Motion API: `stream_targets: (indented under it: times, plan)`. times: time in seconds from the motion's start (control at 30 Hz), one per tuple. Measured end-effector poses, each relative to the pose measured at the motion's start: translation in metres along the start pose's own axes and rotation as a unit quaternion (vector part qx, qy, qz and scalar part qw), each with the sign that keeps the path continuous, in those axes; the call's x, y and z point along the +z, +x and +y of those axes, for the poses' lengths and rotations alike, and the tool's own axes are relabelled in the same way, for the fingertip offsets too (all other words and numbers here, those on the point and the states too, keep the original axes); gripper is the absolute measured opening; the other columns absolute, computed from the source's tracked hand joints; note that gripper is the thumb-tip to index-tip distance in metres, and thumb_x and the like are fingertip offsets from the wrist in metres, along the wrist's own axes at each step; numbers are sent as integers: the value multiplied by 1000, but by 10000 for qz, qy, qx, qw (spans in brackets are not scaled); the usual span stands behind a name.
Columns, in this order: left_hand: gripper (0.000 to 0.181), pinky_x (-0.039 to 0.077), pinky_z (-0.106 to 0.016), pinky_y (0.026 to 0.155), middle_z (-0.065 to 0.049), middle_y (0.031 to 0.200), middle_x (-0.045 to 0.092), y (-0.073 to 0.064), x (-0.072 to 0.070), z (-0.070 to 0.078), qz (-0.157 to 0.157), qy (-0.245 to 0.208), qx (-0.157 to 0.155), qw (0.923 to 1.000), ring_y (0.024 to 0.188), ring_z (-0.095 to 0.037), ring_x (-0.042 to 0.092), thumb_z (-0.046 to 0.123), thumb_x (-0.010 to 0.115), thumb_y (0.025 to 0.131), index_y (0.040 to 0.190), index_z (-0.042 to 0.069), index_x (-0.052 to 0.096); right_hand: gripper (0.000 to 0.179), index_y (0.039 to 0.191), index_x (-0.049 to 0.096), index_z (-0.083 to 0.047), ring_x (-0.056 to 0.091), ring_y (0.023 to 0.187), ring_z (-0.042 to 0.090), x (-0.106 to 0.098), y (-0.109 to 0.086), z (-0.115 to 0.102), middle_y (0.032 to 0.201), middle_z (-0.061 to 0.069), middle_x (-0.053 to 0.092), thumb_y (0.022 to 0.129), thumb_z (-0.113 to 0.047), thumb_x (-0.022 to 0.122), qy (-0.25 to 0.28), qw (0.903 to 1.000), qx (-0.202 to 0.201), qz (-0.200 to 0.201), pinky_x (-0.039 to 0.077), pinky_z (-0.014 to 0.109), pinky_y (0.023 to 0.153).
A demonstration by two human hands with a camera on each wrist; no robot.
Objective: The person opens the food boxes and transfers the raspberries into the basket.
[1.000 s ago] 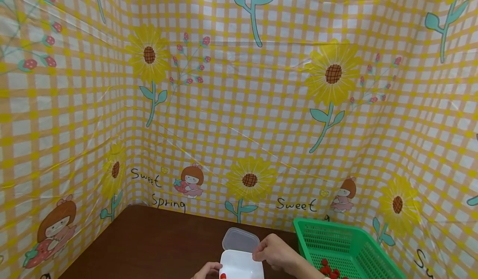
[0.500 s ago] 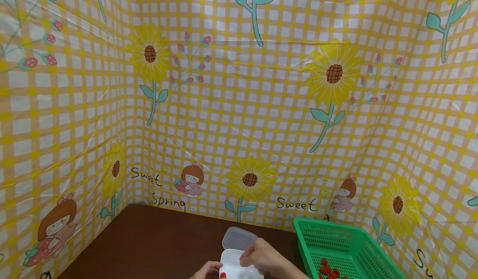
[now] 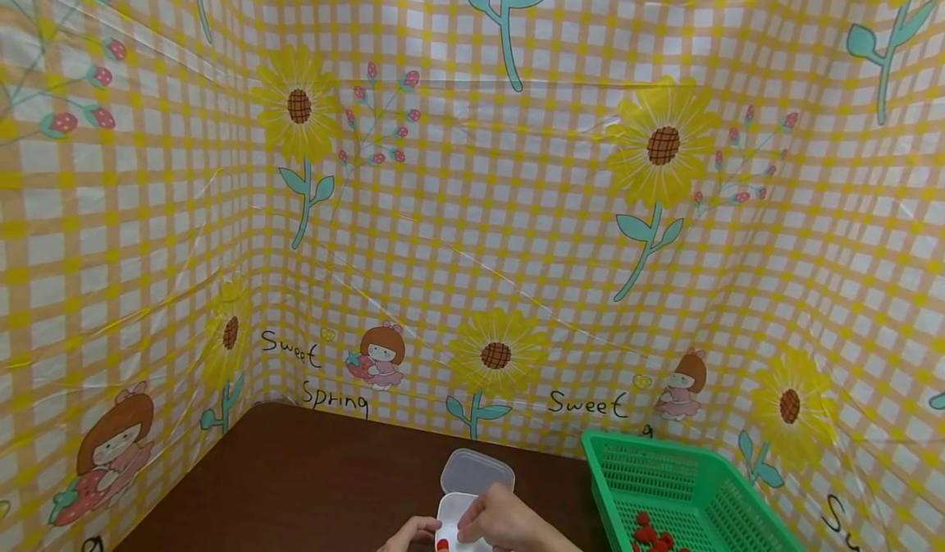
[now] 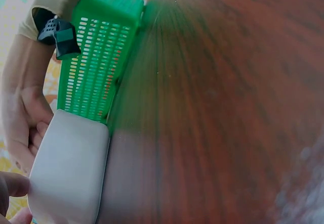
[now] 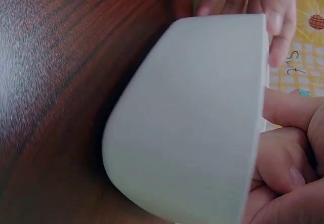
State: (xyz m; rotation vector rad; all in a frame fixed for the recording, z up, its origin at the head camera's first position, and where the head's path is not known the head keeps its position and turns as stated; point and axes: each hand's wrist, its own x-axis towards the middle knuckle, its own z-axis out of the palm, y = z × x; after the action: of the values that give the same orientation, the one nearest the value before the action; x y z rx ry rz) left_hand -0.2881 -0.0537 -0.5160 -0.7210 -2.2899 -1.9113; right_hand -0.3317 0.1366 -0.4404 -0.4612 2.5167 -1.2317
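Observation:
A white plastic container (image 3: 450,509) stands at the front of the dark table, with a small red-orange piece (image 3: 442,545) inside near its left wall. My left hand (image 3: 410,533) grips the container's left side, fingers at its rim and outer wall. From the right, my right hand (image 3: 505,521) reaches over the rim into the container. Its fingers (image 5: 278,163) are curled together, and whatever may lie between the fingertips is hidden. In the right wrist view the container's smooth outer wall (image 5: 187,113) fills the middle.
A clear lid (image 3: 472,470) lies just behind the container. On the right stands a green slotted basket (image 3: 591,453) with several small red pieces (image 3: 644,531) in it. A checked, flower-printed cloth (image 3: 413,248) walls the dark brown table (image 3: 295,478).
My right hand has moved left and down, from the container's right rim to inside it. My left hand keeps its hold on the left side.

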Motion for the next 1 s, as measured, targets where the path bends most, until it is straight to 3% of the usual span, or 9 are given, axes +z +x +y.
stream_targets:
  times: [0.1, 0.23, 0.33, 0.47, 0.6, 0.73, 0.9, 1.0]
  plan:
    - [45, 51, -26, 72, -24, 99, 62, 0, 1, 1, 70, -3, -19, 10000, 85, -17, 64, 20, 72, 80, 111, -5, 52, 6, 71, 69, -3, 32, 45, 5, 4, 2, 4, 50, -7, 46, 70, -6, 74, -182, 9994, -305, 60, 25, 20, 40]
    - [44, 50, -22, 72, -26, 98, 62, 1, 1, -5, 67, -56, 160, 9998, 85, -12, 64, 18, 71, 81, 111, -7, 51, 6, 72, 69, -2, 50, 59, 13, 8, 2, 5, 65, 2, 63, 69, -4, 73, -270, 9993, -265, 40, 41, 25, 51]
    - [42, 49, -19, 71, -26, 98, 63, 2, 2, -8, 113, -6, 238, 9997, 85, -8, 64, 18, 69, 82, 111, -6, 50, 7, 73, 69, -4, 53, 61, 13, 10, 1, 3, 66, 1, 64, 68, -7, 73, -446, 9987, -221, 48, 45, 27, 55]
    - [37, 49, -21, 68, -21, 96, 65, 1, 5, -3, 365, 266, 45, 9990, 82, -10, 64, 23, 67, 84, 109, -1, 53, 11, 72, 71, -8, 53, 60, 11, 13, 2, 4, 63, -3, 63, 66, -16, 76, -846, 9954, -411, 187, 44, 26, 54]
    - [35, 49, -21, 67, -16, 96, 67, 1, 5, -1, 406, 276, -65, 9988, 81, -10, 65, 25, 68, 84, 109, 3, 55, 10, 70, 71, -8, 52, 60, 10, 17, 4, 7, 63, -2, 63, 67, -15, 77, -777, 9958, -460, 131, 44, 26, 54]
    - [37, 48, -20, 68, -16, 96, 66, 1, 5, -4, 317, 160, 23, 9994, 82, -9, 64, 24, 68, 83, 109, 2, 54, 9, 68, 70, -3, 52, 60, 10, 21, 6, 11, 62, 0, 63, 68, -10, 76, -526, 9971, -538, 71, 44, 25, 54]
    - [37, 48, -19, 66, -13, 94, 67, 1, 7, -7, 489, 280, 153, 9983, 80, -5, 63, 28, 67, 85, 109, 3, 55, 11, 68, 70, -2, 52, 58, 10, 26, 8, 15, 61, 0, 63, 67, -10, 77, -357, 9978, -544, 158, 43, 24, 52]
    - [35, 48, -19, 66, -12, 92, 67, 1, 7, -10, 546, 357, 427, 9970, 80, -4, 63, 26, 67, 85, 108, 2, 54, 10, 68, 69, -2, 52, 57, 10, 29, 8, 16, 60, 0, 62, 67, -10, 76, -344, 9976, -569, 208, 43, 23, 51]
